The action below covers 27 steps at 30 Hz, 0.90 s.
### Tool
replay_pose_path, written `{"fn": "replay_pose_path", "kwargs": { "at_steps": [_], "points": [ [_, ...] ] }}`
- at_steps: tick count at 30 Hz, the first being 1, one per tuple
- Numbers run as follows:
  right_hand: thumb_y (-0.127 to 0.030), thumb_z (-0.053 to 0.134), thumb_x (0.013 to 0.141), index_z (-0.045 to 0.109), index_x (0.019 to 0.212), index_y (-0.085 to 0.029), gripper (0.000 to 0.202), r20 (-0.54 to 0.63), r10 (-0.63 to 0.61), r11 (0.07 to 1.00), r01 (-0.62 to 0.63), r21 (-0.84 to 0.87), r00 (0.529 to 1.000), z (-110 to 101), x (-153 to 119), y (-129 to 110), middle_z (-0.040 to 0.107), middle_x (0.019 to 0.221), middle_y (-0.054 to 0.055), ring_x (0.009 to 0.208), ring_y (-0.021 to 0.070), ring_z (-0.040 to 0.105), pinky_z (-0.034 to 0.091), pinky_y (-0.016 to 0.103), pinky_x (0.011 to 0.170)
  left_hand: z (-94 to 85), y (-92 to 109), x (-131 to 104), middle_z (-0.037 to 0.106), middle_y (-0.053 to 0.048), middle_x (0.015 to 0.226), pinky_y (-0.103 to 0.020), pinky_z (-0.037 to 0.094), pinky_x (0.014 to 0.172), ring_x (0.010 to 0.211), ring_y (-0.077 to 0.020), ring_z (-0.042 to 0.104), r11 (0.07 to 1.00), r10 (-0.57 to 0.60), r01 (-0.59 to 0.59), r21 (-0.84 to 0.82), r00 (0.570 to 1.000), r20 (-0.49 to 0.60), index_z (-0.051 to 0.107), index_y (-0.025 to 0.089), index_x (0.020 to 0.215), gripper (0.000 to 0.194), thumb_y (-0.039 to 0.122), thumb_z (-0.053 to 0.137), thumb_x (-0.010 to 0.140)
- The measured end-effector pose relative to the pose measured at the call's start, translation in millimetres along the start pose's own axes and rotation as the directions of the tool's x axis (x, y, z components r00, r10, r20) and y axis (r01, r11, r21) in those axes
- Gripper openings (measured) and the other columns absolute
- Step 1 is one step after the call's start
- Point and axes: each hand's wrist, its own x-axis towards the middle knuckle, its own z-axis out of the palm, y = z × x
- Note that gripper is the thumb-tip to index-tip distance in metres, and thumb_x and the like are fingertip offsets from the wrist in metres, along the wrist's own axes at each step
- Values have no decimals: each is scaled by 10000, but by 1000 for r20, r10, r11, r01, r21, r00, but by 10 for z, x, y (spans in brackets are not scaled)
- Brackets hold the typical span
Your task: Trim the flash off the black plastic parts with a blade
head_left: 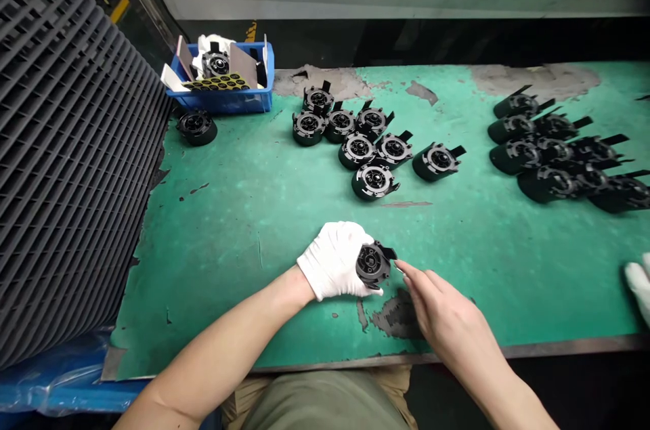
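My left hand (338, 261), in a white glove, is wrapped round a round black part (372, 263) and holds it above the green table, its ribbed face turned up. A dark tab sticks out at the part's upper right. My bare right hand (437, 298) is at that tab, thumb and fingers pressed together; whatever may be between the fingertips is too small to make out. Beyond my hands stand several similar black parts (376, 179) in a loose cluster, with one part (437, 160) a little to their right.
A blue bin (228, 101) with cardboard and a part stands at the back left, one black part (197, 126) before it. Grey stacked grids (66, 145) rise at the left. More parts (548, 183) crowd the right. Another person's gloved hand (640, 288) shows at the right edge.
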Motion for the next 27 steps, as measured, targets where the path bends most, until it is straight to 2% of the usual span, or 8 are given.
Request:
{"fn": "replay_pose_path", "kwargs": {
  "at_steps": [3, 7, 13, 18, 22, 25, 27],
  "points": [
    [-307, 524, 1348, 751, 1677, -277, 401, 22, 40, 997, -42, 69, 999, 74, -39, -40, 952, 1278, 64, 980, 220, 934, 726, 324, 799, 11, -16, -4, 898, -185, 1277, -592, 720, 1072, 1197, -485, 901, 1000, 3, -3, 9, 1000, -21, 905, 211, 1369, 982, 1007, 1030, 807],
    [-330, 542, 1336, 778, 1673, -284, 414, 53, 100, 990, -105, 99, 994, 124, -36, -67, 945, 1411, 112, 1143, 274, 958, 771, 364, 854, 7, -13, -2, 909, -163, 1221, -565, 718, 1028, 1159, -470, 909, 1000, 17, -17, 1, 999, -29, 907, 229, 1292, 921, 1012, 1021, 820],
    [-354, 523, 1328, 833, 1627, -304, 434, 130, 134, 986, -145, 78, 982, 87, 25, -33, 936, 1317, 122, 1039, 288, 948, 772, 384, 815, -13, 2, 10, 898, -157, 1190, -559, 713, 1016, 1138, -453, 908, 1000, 24, -24, 14, 1000, -1, 908, 216, 1303, 889, 1003, 961, 892],
    [-350, 473, 1330, 824, 1635, -336, 465, 176, 137, 988, -147, 46, 975, 15, 71, 7, 898, 1150, 68, 815, 245, 885, 640, 344, 614, -38, 26, 4, 874, -144, 1159, -528, 704, 1017, 1111, -429, 898, 999, 22, -22, 24, 1000, 6, 898, 207, 1270, 831, 918, 1039, 863],
    [-345, 443, 1336, 823, 1613, -325, 470, 177, 117, 991, -126, 42, 977, 19, 94, 22, 874, 1109, 61, 791, 238, 862, 606, 343, 600, -45, 38, 10, 892, -157, 1184, -537, 720, 1041, 1136, -443, 918, 1000, 20, -20, -12, 1000, 7, 890, 196, 1240, 776, 872, 1029, 885],
    [-357, 472, 1340, 802, 1635, -309, 445, 153, 86, 994, -95, 57, 984, 0, 66, 13, 883, 1149, 77, 851, 246, 882, 637, 343, 648, -18, 20, -12, 927, -183, 1291, -573, 737, 1131, 1231, -465, 936, 998, 12, -13, -65, 1000, -19, 883, 193, 1308, 726, 791, 1010, 916],
    [-363, 515, 1338, 758, 1699, -299, 440, 129, 43, 995, -54, 81, 991, -69, 22, 26, 878, 1167, 85, 912, 252, 892, 678, 346, 730, 10, -3, -54, 928, -211, 1481, -633, 693, 1312, 1398, -484, 918, 996, 16, -21, -92, 998, -55, 843, 187, 1501, 791, 714, 999, 932]
  ]
}}
